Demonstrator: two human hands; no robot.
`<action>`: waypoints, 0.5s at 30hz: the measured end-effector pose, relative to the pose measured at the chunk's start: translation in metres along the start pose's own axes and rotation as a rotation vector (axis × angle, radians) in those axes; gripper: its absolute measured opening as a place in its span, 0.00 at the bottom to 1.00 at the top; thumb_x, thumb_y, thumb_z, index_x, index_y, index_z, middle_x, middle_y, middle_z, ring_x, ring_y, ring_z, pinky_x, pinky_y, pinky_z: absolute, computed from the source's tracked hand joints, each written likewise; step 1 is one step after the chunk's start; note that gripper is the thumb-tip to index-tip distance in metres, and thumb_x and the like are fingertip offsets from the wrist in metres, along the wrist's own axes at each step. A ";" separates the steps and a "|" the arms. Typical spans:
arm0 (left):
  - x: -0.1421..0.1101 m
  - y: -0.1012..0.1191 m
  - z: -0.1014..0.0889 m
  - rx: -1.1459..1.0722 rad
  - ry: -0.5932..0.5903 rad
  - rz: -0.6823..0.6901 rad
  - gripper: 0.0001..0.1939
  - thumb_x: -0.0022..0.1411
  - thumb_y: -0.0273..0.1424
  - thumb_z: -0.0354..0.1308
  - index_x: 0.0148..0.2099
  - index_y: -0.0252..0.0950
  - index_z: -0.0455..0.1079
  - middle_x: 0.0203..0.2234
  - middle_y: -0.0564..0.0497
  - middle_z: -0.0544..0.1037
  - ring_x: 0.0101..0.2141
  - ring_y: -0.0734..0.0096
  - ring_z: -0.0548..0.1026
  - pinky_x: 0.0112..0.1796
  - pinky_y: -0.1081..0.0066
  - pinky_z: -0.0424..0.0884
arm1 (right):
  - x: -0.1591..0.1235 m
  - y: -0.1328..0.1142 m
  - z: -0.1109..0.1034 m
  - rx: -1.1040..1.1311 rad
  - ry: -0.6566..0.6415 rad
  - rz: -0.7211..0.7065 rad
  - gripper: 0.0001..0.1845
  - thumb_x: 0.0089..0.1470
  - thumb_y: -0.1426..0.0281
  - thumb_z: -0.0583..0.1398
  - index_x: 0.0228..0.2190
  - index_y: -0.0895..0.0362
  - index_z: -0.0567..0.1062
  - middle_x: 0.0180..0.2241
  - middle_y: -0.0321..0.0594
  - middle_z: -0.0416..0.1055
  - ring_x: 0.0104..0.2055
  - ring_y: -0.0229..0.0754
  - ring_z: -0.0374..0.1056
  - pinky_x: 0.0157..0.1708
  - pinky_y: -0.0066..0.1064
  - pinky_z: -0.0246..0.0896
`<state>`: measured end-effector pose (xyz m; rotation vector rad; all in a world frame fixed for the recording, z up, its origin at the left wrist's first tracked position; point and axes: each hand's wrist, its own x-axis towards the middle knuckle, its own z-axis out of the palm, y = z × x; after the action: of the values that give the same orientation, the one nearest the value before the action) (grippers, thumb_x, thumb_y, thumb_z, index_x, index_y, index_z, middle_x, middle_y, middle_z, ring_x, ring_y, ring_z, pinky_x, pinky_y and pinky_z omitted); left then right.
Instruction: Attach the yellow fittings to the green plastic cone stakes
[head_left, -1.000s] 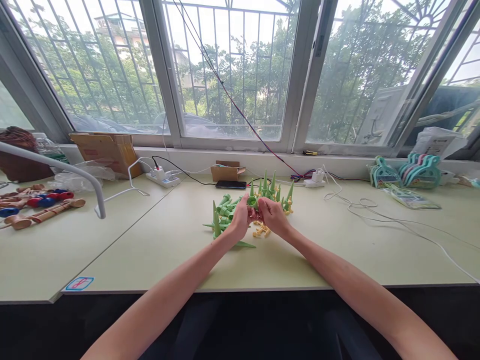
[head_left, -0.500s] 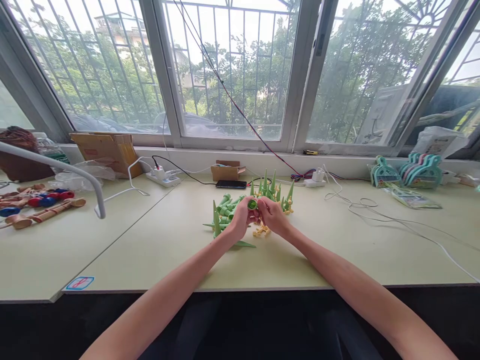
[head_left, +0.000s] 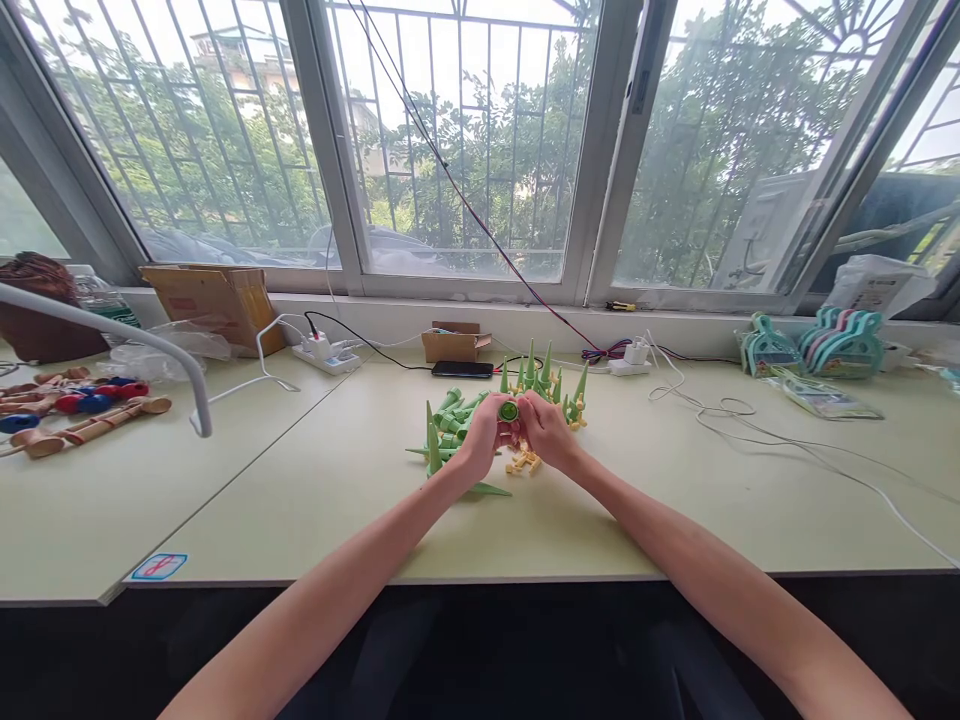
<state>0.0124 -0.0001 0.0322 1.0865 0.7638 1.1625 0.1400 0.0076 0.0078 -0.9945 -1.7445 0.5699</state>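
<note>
My left hand (head_left: 483, 432) and my right hand (head_left: 547, 432) meet above the table, closed around a green hollow plastic piece (head_left: 508, 411) whose round open end faces me. The rest of that piece is hidden by my fingers. Left of my hands lies a heap of similar green plastic pieces (head_left: 448, 425). Behind and right of them, several pointed green cones (head_left: 531, 368) stand upright, some with yellow parts (head_left: 577, 412) at their base. Small loose yellow pieces (head_left: 524, 461) lie just below my hands, and a single green cone (head_left: 489, 489) rests nearer the table edge.
A black phone (head_left: 463, 369) lies before a small open cardboard box (head_left: 454, 344). Power strips (head_left: 327, 352) and white cables (head_left: 739, 408) run along the back and right. Wooden toys (head_left: 97, 405) and a bent white tube (head_left: 169, 350) are at left; packaged teal items (head_left: 840, 342) at right.
The green piece has turned slightly between my fingers, so its open end shows more fully. My right fingers have shifted a little around it; the things on the table are unmoved.
</note>
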 end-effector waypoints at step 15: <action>0.000 -0.001 -0.002 0.156 0.028 0.065 0.10 0.60 0.35 0.52 0.43 0.39 0.59 0.23 0.58 0.64 0.16 0.78 0.65 0.20 0.73 0.63 | 0.002 0.003 -0.002 -0.037 0.035 0.015 0.24 0.64 0.51 0.46 0.24 0.53 0.58 0.15 0.31 0.61 0.17 0.36 0.59 0.21 0.28 0.51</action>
<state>0.0108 0.0000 0.0309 1.2343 0.8581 1.1902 0.1423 0.0109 0.0078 -1.0381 -1.7234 0.5278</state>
